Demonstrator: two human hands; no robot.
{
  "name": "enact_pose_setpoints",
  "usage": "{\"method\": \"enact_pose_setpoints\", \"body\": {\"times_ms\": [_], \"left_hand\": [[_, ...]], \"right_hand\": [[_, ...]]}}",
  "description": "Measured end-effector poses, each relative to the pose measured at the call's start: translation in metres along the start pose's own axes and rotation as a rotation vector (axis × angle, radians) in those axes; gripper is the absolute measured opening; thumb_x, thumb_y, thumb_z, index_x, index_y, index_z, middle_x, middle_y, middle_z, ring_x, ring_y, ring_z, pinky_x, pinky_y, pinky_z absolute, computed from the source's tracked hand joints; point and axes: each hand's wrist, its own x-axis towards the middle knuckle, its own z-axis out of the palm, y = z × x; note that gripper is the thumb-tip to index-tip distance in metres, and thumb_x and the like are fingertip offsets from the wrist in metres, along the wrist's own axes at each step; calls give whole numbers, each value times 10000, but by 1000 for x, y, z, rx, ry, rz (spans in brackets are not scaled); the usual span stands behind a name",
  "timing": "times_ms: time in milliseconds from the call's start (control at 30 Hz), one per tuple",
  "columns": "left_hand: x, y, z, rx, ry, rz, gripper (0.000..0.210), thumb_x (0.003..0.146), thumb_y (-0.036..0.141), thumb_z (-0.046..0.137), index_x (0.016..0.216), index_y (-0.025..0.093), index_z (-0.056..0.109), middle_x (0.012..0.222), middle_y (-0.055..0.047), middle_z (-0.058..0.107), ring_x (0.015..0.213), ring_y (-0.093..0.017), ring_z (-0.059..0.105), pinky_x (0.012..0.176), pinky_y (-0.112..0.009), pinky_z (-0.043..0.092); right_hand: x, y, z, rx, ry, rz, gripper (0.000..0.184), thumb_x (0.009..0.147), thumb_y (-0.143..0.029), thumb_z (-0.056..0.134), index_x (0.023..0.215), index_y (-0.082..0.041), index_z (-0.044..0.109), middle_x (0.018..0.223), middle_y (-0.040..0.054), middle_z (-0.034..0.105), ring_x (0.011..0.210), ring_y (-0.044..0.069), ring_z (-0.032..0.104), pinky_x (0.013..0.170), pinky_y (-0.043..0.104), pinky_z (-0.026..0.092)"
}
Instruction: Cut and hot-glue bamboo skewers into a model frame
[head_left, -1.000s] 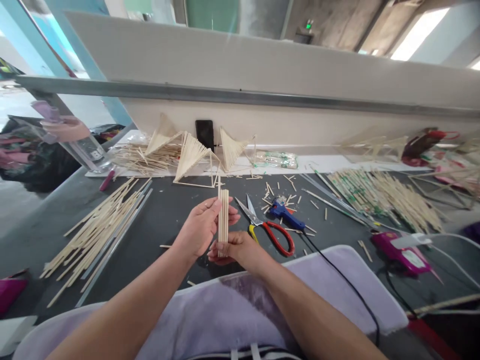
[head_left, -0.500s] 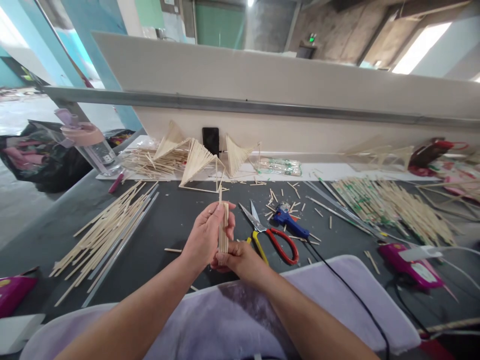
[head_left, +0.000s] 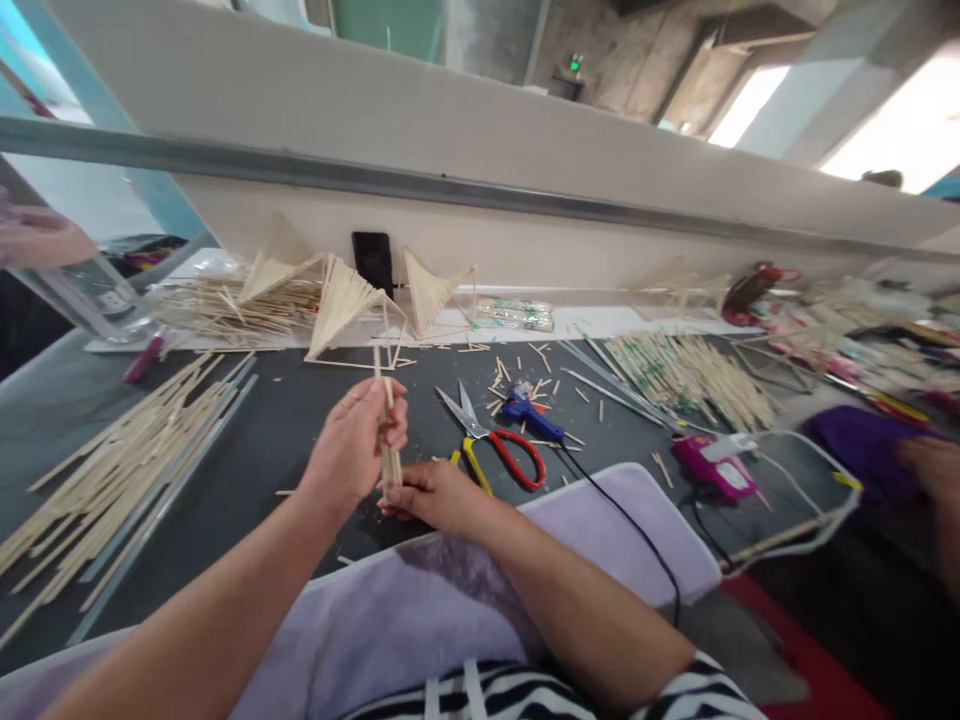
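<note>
A small upright bundle of wooden sticks (head_left: pixel 389 440) is between my hands above the dark table. My left hand (head_left: pixel 352 435) is closed round its upper part, one stick rising above the others. Lower down, the fingers of my right hand (head_left: pixel 435 495) pinch the bundle's bottom end. Just right of my hands lie scissors (head_left: pixel 517 458) with red handles and open blades. Yellow-handled pliers (head_left: pixel 474 468) lie partly hidden beside my right hand. Beyond the scissors rests a blue glue gun (head_left: pixel 534 416) among short stick offcuts.
Long sticks (head_left: pixel 127 460) are spread at left. Fan-shaped stick models (head_left: pixel 341 305) and a black phone (head_left: pixel 373 262) stand along the back. More sticks (head_left: pixel 690 375) and a pink power strip (head_left: pixel 716 470) lie at right. A lilac mat (head_left: pixel 600 530) lies in front. Another person's hand (head_left: pixel 930 470) shows at far right.
The view has turned to the right, so the table's things appear shifted left. Another person's hand has come into view at right. Both my hands still hold the stick bundle.
</note>
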Motion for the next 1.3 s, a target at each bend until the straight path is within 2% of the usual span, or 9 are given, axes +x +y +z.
{"method": "enact_pose_setpoints", "body": {"times_ms": [67, 133, 233, 367, 567, 767, 1067, 1200, 1300], "left_hand": [[9, 4, -10, 16, 7, 18, 107, 793, 274, 521, 810, 170, 535, 568, 40, 465, 404, -47, 377, 394, -179, 308], [16, 7, -19, 42, 14, 27, 88, 782, 251, 525, 798, 166, 534, 553, 40, 460, 394, -49, 377, 382, -176, 301], [21, 9, -26, 75, 2, 12, 95, 770, 254, 539, 797, 163, 536, 560, 36, 471, 396, -51, 388, 377, -173, 305], [19, 9, -26, 106, -31, -7, 154, 774, 309, 552, 792, 156, 544, 562, 31, 474, 405, -48, 390, 377, -167, 308], [17, 10, -25, 135, -54, -26, 190, 765, 342, 571, 786, 154, 556, 555, 32, 469, 408, -43, 380, 376, -159, 306], [15, 12, -26, 147, -78, -56, 231, 756, 382, 575, 797, 156, 556, 554, 32, 478, 397, -37, 369, 375, -154, 298], [9, 22, -21, 188, -122, -47, 247, 761, 401, 566, 785, 156, 546, 524, 43, 451, 384, -35, 358, 368, -150, 281], [4, 24, -18, 252, -146, -32, 273, 774, 428, 542, 787, 156, 544, 540, 37, 462, 393, -39, 362, 368, -151, 264], [-1, 26, -14, 334, -165, -5, 290, 782, 446, 526, 789, 157, 548, 551, 31, 475, 401, -43, 368, 373, -156, 263]], "right_hand": [[-4, -7, -13, -246, 45, -61, 315, 845, -414, 443, 967, -196, 635, 789, 16, 658, 681, 116, 613, 627, 216, 451], [-11, -17, -30, -546, 187, -57, 319, 887, -367, 370, 950, -193, 629, 807, 33, 663, 693, 122, 609, 649, 222, 432], [-24, -28, -58, -1022, 503, 149, 312, 885, -344, 364, 885, -174, 626, 902, 98, 660, 870, 187, 594, 741, 271, 405], [-38, -29, -88, -1203, 516, 383, 257, 820, -379, 454, 871, -191, 621, 925, 98, 659, 875, 216, 603, 695, 289, 416], [-43, -22, -107, -1181, 369, 511, 290, 671, -437, 605, 842, -208, 655, 918, 91, 672, 837, 231, 623, 636, 286, 433], [-30, -13, -90, -1202, 415, 444, 205, 672, -184, 552, 838, -142, 664, 925, 161, 669, 856, 271, 629, 670, 320, 436], [-15, -11, -85, -1070, 564, 254, 174, 716, -192, 457, 820, -172, 595, 852, 81, 660, 778, 181, 600, 645, 259, 388], [-15, -18, -89, -649, 870, 7, 103, 711, -243, 479, 793, -186, 505, 722, 25, 610, 661, 158, 558, 614, 263, 388], [-18, -26, -84, -142, 870, -179, 237, 701, -389, 538, 798, -213, 412, 607, -43, 523, 449, 107, 445, 458, 239, 348]]}}
